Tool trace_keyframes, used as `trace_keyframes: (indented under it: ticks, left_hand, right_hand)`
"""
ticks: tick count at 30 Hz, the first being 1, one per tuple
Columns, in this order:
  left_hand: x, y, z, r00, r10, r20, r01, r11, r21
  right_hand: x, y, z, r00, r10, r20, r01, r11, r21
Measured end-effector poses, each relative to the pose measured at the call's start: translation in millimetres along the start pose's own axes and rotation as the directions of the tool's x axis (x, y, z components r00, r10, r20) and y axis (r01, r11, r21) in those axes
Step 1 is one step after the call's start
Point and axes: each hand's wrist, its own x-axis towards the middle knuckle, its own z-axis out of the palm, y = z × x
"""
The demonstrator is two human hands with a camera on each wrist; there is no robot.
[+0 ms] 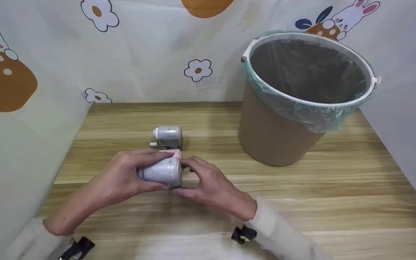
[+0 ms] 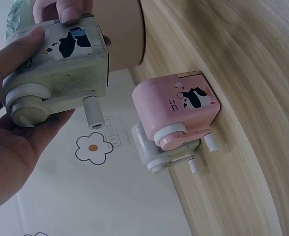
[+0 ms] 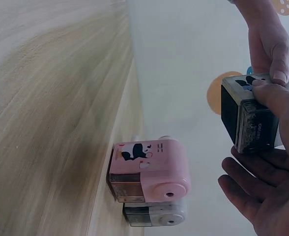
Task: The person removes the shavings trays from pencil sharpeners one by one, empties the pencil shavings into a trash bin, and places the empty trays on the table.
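Observation:
A grey-white crank pencil sharpener (image 1: 161, 172) with a panda print is held above the table, tilted. My left hand (image 1: 121, 177) grips its crank end, thumb on one side and fingers on the other. My right hand (image 1: 213, 184) pinches the opposite end, where the dark shavings drawer (image 3: 260, 129) shows; its other fingers are spread below in the right wrist view. A pink pencil sharpener (image 2: 176, 105) stands on the table just beyond, mostly hidden by the left hand in the head view. Behind it is another grey-white pencil sharpener (image 1: 169, 133).
A tall brown bin (image 1: 276, 133) lined with a thin greenish bag (image 1: 312, 119) stands at the back right of the wooden table (image 1: 320, 202). Printed cloth walls (image 1: 150, 54) enclose the back and both sides.

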Motion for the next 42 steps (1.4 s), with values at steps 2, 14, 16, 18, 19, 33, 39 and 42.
trace_keyframes:
  ticks: [2, 14, 16, 18, 19, 33, 39, 42]
  left_hand:
    - [0.1, 0.3, -0.8, 1.0, -0.008, 0.004, 0.008, 1.0, -0.003]
    - [1.5, 1.9, -1.0, 1.0, -0.021, -0.007, 0.021, 1.0, -0.021]
    - [1.4, 2.1, -0.9, 1.0, -0.017, -0.009, 0.017, 1.0, -0.02]
    - [1.2, 2.8, -1.0, 1.0, -0.016, -0.009, 0.016, 1.0, -0.021]
    - [1.1, 3.2, -1.1, 1.0, -0.016, -0.007, 0.016, 1.0, -0.022]
    - [-0.6, 6.7, -1.9, 1.0, 0.016, -0.001, -0.016, 1.0, 0.003]
    - [-3.7, 5.4, -4.8, 1.0, 0.028, -0.011, -0.027, 0.999, 0.046]
    - [-4.0, 4.0, -6.3, 1.0, 0.009, -0.011, -0.008, 0.999, 0.047]
  right_hand:
    - [0.0, 0, -1, 1.0, 0.007, -0.001, -0.007, 1.0, 0.014]
    - [-1.3, -1, -3, 1.0, 0.02, 0.0, -0.02, 1.0, 0.003]
    - [-1.8, -1, -4, 1.0, 0.02, 0.007, -0.02, 1.0, 0.002]
    - [-2.5, -1, -5, 1.0, 0.016, 0.013, -0.016, 1.0, 0.0]
    - [-2.8, -1, -6, 1.0, 0.014, 0.014, -0.014, 1.0, 0.002]
    - [-3.7, -2, -10, 0.998, 0.014, 0.053, -0.015, 1.0, 0.02]
    - [-4.4, -2, -16, 0.996, 0.036, 0.081, -0.038, 0.999, 0.015]
    - [-6.0, 1, -20, 0.994, 0.071, 0.078, -0.073, 0.997, 0.027]
